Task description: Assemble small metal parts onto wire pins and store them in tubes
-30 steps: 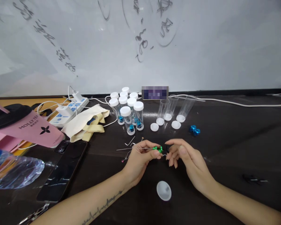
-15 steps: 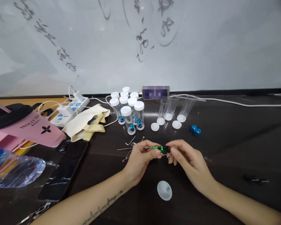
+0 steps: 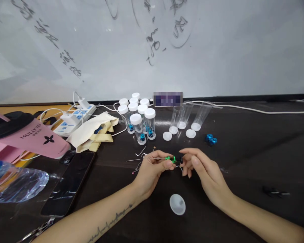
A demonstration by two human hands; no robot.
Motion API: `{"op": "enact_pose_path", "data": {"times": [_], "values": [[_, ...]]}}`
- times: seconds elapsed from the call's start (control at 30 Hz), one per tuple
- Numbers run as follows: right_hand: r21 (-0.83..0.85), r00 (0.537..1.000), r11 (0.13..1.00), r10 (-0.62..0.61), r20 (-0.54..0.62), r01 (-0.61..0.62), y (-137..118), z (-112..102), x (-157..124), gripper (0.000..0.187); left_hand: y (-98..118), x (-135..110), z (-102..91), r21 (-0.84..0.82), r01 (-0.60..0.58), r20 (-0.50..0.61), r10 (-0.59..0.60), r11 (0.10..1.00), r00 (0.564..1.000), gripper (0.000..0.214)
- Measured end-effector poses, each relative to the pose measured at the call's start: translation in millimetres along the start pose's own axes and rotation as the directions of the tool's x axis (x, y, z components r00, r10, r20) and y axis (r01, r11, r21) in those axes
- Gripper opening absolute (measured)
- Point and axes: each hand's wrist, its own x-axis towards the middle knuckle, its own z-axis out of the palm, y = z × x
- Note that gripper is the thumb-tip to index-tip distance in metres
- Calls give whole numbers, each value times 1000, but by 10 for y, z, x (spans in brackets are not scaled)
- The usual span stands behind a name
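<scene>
My left hand (image 3: 152, 170) pinches a small green part (image 3: 170, 159) threaded on a thin metal wire (image 3: 142, 159) that sticks out to the left. My right hand (image 3: 201, 170) meets it from the right, fingertips closed on a small black piece (image 3: 181, 160) at the green part's end. Both hands hover just above the dark table (image 3: 243, 162). A white cap (image 3: 177, 204) lies on the table below them. Loose bent wires (image 3: 141, 152) lie just beyond my left hand.
Several capped clear vials (image 3: 138, 118) holding blue parts stand behind the hands. Three open vials (image 3: 187, 116) with loose white caps stand to their right, then two blue parts (image 3: 210, 139). A phone (image 3: 68, 182), cloth bag (image 3: 96, 130), power strip (image 3: 74, 118), pink cup (image 3: 27, 135) and plastic bag (image 3: 15, 184) lie left.
Both hands stay together at the green part. My right fingers have shifted slightly on the black piece; nothing else has moved.
</scene>
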Motion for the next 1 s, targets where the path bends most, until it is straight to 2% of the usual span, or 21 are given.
{"op": "enact_pose_path", "data": {"times": [0.33, 1.0], "values": [[-13, 999, 1000, 23, 23, -22, -7, -6, -8, 30, -11, 1, -12, -9, 0, 13, 1, 1000, 1000, 18], [69, 1000, 997, 27, -1, -27, 14, -1, 13, 34, -31, 1, -18, -16, -14, 27, 15, 1000, 1000, 15]]}}
